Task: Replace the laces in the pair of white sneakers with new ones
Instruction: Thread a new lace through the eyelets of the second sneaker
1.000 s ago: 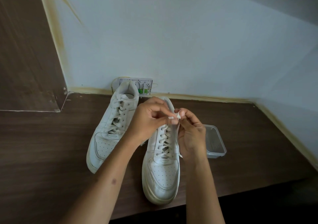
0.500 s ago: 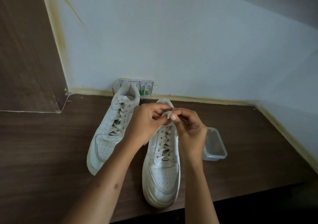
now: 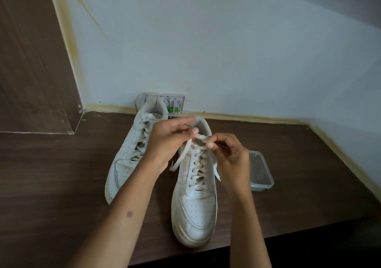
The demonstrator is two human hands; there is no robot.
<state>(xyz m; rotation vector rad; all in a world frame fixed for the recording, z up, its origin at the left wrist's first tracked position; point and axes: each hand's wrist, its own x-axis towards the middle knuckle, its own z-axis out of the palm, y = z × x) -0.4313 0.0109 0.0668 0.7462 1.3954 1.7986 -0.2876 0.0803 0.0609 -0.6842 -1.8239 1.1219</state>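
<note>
On the left side of the brown table (image 3: 51, 185) lies the first white shoe (image 3: 132, 150), with its toe pointing toward the person and its lace (image 3: 144, 131) criss-crossed all the way up. It looks tied or tucked at the top, but I cannot tell if that lace is old or new. Next comes the left hand (image 3: 167, 142). Its thumb and fingers are curled and pinch one end of the second shoe's lace (image 3: 201, 138) near the top holes, and a loose tail of that lace hangs down beside the wrist. Under both hands is the second white shoe (image 3: 194, 197), just beside the first one, with its toe near the table's front edge. Its lace runs through all the holes that show. The right hand (image 3: 231, 156) pinches the other end of the same lace between thumb and finger, and the two hands are very close together, as if working on a knot — tying it or undoing it, I cannot say which. Far right sits a clear plastic box (image 3: 260, 171), near the right hand; I cannot see what is in it. My guess is that much is left to do, since no spare laces show anywhere.
</note>
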